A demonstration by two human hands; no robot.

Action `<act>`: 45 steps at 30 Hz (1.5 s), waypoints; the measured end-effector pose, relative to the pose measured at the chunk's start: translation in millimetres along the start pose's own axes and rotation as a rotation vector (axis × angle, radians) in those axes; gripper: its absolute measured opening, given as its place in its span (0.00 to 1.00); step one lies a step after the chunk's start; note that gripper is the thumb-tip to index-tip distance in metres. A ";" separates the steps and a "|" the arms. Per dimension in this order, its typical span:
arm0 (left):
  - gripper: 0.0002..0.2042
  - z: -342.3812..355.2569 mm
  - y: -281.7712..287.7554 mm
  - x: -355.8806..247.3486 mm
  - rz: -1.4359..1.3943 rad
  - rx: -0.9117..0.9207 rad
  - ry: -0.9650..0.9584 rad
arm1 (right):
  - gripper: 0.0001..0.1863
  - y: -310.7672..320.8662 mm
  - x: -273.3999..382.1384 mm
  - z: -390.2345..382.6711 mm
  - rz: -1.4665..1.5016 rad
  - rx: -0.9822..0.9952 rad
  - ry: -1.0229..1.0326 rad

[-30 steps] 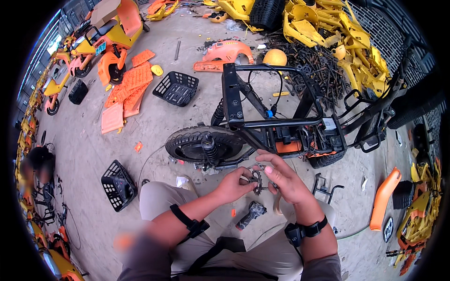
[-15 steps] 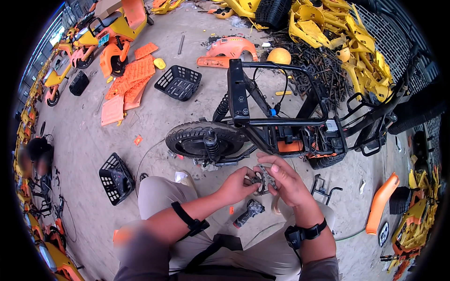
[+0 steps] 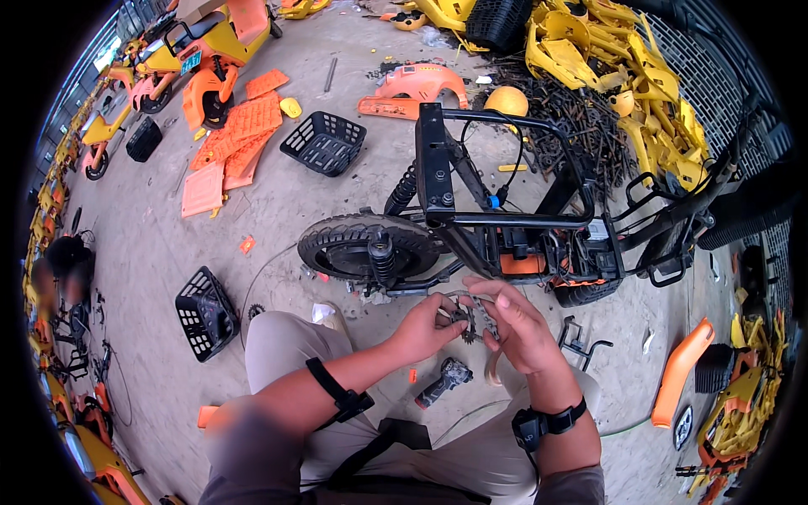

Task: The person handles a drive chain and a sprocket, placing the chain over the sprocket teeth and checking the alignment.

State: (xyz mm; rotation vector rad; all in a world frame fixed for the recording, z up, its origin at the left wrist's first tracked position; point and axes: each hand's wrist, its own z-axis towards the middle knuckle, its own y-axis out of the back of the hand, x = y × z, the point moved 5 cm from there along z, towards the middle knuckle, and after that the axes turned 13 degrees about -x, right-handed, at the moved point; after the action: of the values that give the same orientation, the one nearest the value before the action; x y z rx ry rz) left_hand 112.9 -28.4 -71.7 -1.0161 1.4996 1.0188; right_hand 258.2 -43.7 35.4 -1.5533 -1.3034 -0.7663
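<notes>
Both my hands meet in front of my knees, below the black scooter frame (image 3: 513, 220). My left hand (image 3: 423, 328) is closed, pinching a small dark toothed sprocket (image 3: 468, 332) between thumb and fingers. My right hand (image 3: 523, 330) curls around the other side, with a grey metal part (image 3: 483, 318) against its thumb and fingers. The grey part lies close beside the sprocket; I cannot tell whether they are joined. On the floor beneath my hands rests a cordless power tool (image 3: 446, 383).
The frame's rear wheel (image 3: 324, 252) lies just ahead. Black baskets (image 3: 206, 313) sit to the left and farther out. Orange panels (image 3: 240, 135), yellow plastic parts (image 3: 581, 50) and dark metal pieces (image 3: 572, 122) cover the far floor. An orange strip (image 3: 680, 370) lies at right.
My left fingers and the sprocket have turned slightly, so its teeth show more plainly. Both hands stay together in nearly the same place. The view has shifted a little.
</notes>
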 end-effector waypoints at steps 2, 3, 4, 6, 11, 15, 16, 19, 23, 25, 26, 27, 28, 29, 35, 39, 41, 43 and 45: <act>0.14 -0.1 3.3 -4.7 -0.043 -0.049 0.025 | 0.25 1.0 -0.4 -0.5 0.009 -0.008 -0.004; 0.14 0.3 3.6 -2.5 -0.042 -0.051 0.024 | 0.25 0.2 -0.1 -1.2 0.009 -0.006 -0.003; 0.14 0.9 3.5 2.0 -0.079 -0.054 0.037 | 0.25 -0.3 0.8 -2.2 0.007 -0.018 0.001; 0.14 0.9 4.3 2.3 -0.115 -0.059 0.046 | 0.25 -0.9 1.7 -3.0 0.003 -0.027 0.008; 0.18 0.4 9.4 -4.1 -0.049 -0.177 0.058 | 0.25 0.3 -7.9 -6.8 -0.114 -0.163 -0.010; 0.18 0.7 9.0 -3.8 -0.021 -0.196 0.013 | 0.26 0.1 -14.6 -11.0 -0.315 -0.314 0.056; 0.18 0.8 8.4 -3.5 -0.067 -0.214 -0.011 | 0.26 0.2 -19.8 -11.2 -0.316 -0.314 0.055; 0.17 0.2 5.8 -0.1 -0.187 -0.264 -0.046 | 0.27 -2.5 -16.4 -13.0 -0.666 -0.417 0.354; 0.18 -0.5 7.1 -0.4 -0.277 -0.360 -0.111 | 0.25 -10.7 -10.7 -16.4 -0.775 -0.452 0.435; 0.18 -1.8 8.6 -7.9 -0.264 -0.379 -0.161 | 0.22 -13.6 -8.9 -15.9 -0.908 -0.453 0.527; 0.18 -2.7 9.5 -12.2 -0.253 -0.397 -0.211 | 0.19 -15.5 -9.8 -14.6 -0.949 -0.445 0.534; 0.18 -2.2 9.0 -11.3 -0.254 -0.394 -0.210 | 0.16 -17.5 -10.1 -13.9 -0.990 -0.436 0.541; 0.18 -1.8 9.5 -9.7 -0.249 -0.411 -0.218 | 0.16 -18.8 -9.9 -13.8 -0.991 -0.439 0.540; 0.18 -1.7 10.9 -8.6 -0.242 -0.431 -0.226 | 0.14 -21.1 -7.7 -14.4 -0.985 -0.456 0.593; 0.17 -0.4 16.3 -9.7 -0.219 -0.452 -0.222 | 0.12 -25.6 0.7 -17.9 -0.980 -0.476 0.668; 0.17 -0.5 16.4 -11.8 -0.218 -0.486 -0.234 | 0.12 -28.3 -7.4 -15.8 -1.044 -0.471 0.684; 0.16 0.0 15.9 -11.3 -0.265 -0.490 -0.219 | 0.12 -27.7 -10.7 -14.6 -1.050 -0.480 0.699; 0.16 -0.8 14.9 -9.3 -0.270 -0.472 -0.191 | 0.11 -26.6 -14.4 -12.4 -1.055 -0.489 0.714; 0.16 -1.6 13.6 -8.4 -0.276 -0.452 -0.165 | 0.12 -27.0 -16.6 -11.2 -1.077 -0.495 0.766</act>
State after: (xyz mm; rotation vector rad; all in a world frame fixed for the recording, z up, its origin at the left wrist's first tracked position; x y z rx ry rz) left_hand 100.5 -25.2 -61.8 -1.3751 0.9792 1.2336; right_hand 229.3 -60.5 31.7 -0.5883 -1.3164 -2.2208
